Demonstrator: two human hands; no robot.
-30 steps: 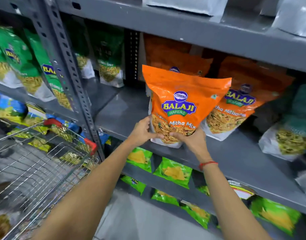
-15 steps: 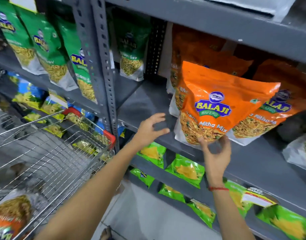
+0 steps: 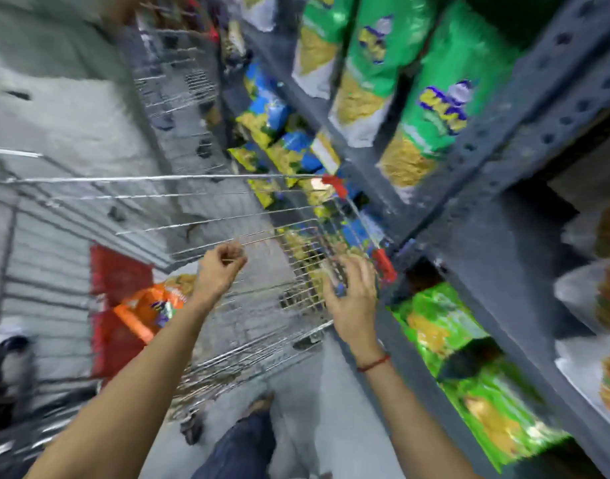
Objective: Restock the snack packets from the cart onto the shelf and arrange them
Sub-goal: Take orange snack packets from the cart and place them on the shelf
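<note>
The view is blurred and tilted. A wire cart [image 3: 165,216] stands left of the grey shelf rack [image 3: 486,209]. An orange snack packet [image 3: 148,305] lies in the cart's bottom, partly behind my left forearm. My left hand [image 3: 220,267] hovers above the cart with its fingers loosely curled, holding nothing. My right hand [image 3: 353,299] is over the cart's right rim, fingers spread and empty, a red thread on its wrist. Green packets [image 3: 431,112] stand on the shelf above.
Blue and yellow packets [image 3: 279,143] fill a lower shelf behind the cart. Green chip packets [image 3: 469,357] lie on the low shelf at right. A red panel [image 3: 113,278] sits inside the cart. My leg [image 3: 241,444] and the grey floor show below.
Both hands let go of the orange packet, which stayed on the shelf, and swung left and down over the cart. My view turned from the shelf toward the cart.
</note>
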